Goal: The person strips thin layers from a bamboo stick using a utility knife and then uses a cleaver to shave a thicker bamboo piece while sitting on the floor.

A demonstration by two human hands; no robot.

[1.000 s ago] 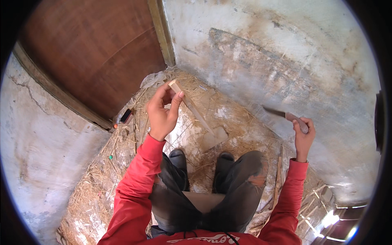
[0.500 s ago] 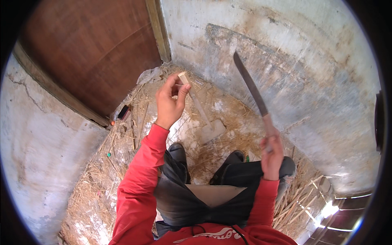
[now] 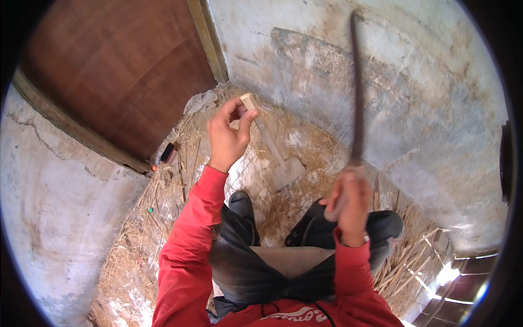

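My left hand is closed round the upper part of a pale wooden stick, its thumb and fingers just below the light, cut top end. The stick slants down, and its lower end meets a pale, flat block on the ground; whether the two are joined I cannot tell. In my right hand is the handle of a machete. Its long dark blade points up and away in front of the wall, clear of the stick, and is slightly smeared by motion.
Straw litters the ground round my shoes. Thin sticks lie heaped by my right knee. A reddish-brown door panel stands far left, beside a stained wall. Near the door lies a small dark object.
The machete has swung from a leftward lean to nearly upright, its tip rising higher. My right hand has turned and shifted slightly left. My left hand still grips the stick in almost the same place.
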